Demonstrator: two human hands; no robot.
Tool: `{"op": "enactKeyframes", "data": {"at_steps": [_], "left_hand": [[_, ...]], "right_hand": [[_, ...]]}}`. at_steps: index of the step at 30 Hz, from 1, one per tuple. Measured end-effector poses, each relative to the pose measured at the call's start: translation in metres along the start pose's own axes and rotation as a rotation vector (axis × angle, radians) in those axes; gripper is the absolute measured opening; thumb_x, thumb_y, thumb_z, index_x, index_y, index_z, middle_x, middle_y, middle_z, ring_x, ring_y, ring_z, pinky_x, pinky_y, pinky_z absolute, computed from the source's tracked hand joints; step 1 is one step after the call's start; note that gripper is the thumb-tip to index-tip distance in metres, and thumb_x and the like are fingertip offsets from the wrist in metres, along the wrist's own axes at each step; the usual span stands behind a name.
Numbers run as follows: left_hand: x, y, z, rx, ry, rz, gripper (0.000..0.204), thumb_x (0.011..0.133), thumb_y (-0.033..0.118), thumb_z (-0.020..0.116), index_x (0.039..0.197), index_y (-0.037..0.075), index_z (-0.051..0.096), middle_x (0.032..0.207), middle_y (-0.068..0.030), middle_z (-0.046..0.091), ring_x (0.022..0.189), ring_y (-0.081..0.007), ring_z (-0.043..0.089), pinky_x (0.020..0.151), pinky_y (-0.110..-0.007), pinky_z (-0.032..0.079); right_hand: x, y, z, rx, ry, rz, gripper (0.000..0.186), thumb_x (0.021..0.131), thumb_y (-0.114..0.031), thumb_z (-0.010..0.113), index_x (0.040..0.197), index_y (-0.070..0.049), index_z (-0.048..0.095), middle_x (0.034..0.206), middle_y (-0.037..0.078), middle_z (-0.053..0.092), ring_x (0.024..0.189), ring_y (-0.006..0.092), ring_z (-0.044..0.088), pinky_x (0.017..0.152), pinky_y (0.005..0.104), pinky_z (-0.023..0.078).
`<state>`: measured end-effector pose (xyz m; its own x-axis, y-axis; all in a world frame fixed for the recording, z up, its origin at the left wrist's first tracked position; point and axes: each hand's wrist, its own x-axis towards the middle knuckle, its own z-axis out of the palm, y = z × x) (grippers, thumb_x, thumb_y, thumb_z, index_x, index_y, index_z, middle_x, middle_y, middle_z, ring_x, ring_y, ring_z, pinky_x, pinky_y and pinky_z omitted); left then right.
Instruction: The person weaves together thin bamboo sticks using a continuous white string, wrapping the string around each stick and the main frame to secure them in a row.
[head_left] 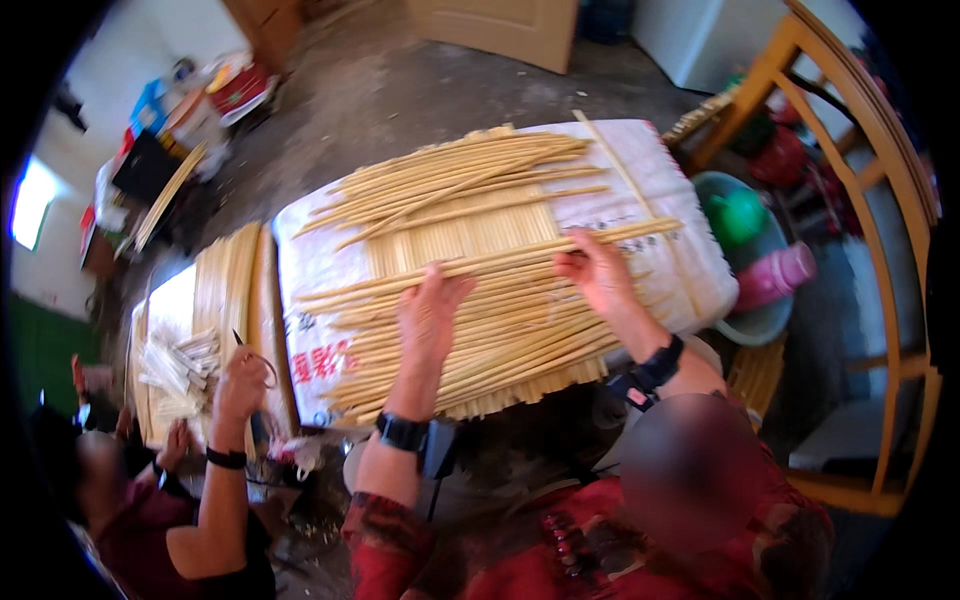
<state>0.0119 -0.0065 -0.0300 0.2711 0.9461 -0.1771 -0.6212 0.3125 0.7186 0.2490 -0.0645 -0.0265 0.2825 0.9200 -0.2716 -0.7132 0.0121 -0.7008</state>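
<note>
Across the middle of a white cloth-covered table (640, 150), my left hand (428, 315) and my right hand (595, 275) are closed on a small bundle of long, pale yellow sticks (510, 256). The left hand grips near the middle and the right nearer the right end. The bundle slants slightly, its right end farther away. Nearer me, below the hands, lies a thick layer of similar sticks (480, 350). Beyond the bundle is a flat mat of sticks set side by side (470, 225), with a loose pile of sticks (450, 175) overlapping its far part.
At the left, a co-worker's raised hand (240, 385) holds a scissors-like tool beside a second table with upright-looking stick bundles (228, 270) and short white pieces (180, 365). To my right are a basin (725, 195) with a green ball-shaped thing and pink bottle (775, 277), and a wooden frame (850, 170).
</note>
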Motion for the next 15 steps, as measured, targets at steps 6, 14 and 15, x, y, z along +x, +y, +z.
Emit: {"op": "enactKeyframes", "data": {"at_steps": [6, 14, 15], "left_hand": [[-0.009, 0.015, 0.01, -0.097, -0.089, -0.05, 0.022, 0.092, 0.016, 0.047, 0.101, -0.004, 0.052, 0.102, -0.0154, 0.058, 0.091, -0.0259, 0.06, 0.082, -0.04, 0.051], [-0.008, 0.037, 0.002, -0.129, -0.015, 0.055, 0.025, 0.093, 0.018, 0.044, 0.102, -0.005, 0.05, 0.106, -0.019, 0.055, 0.1, -0.0301, 0.057, 0.083, -0.04, 0.05], [-0.008, 0.036, 0.002, -0.128, -0.012, 0.055, 0.025, 0.093, 0.018, 0.045, 0.1, -0.005, 0.051, 0.105, -0.0196, 0.056, 0.1, -0.0306, 0.057, 0.083, -0.04, 0.051]], "right_hand": [[-0.003, -0.011, -0.001, -0.05, 0.022, 0.001, 0.018, 0.082, -0.018, 0.062, 0.091, -0.003, 0.059, 0.075, 0.008, 0.062, 0.065, 0.0187, 0.064, 0.055, 0.0289, 0.056], [-0.004, -0.023, -0.01, -0.038, 0.07, 0.033, 0.016, 0.084, -0.019, 0.061, 0.089, -0.003, 0.06, 0.074, 0.007, 0.061, 0.066, 0.0168, 0.063, 0.056, 0.0276, 0.055], [-0.003, -0.023, -0.011, -0.032, 0.067, 0.037, 0.017, 0.084, -0.019, 0.06, 0.089, -0.003, 0.059, 0.074, 0.008, 0.061, 0.066, 0.0177, 0.064, 0.057, 0.0286, 0.056]]}}
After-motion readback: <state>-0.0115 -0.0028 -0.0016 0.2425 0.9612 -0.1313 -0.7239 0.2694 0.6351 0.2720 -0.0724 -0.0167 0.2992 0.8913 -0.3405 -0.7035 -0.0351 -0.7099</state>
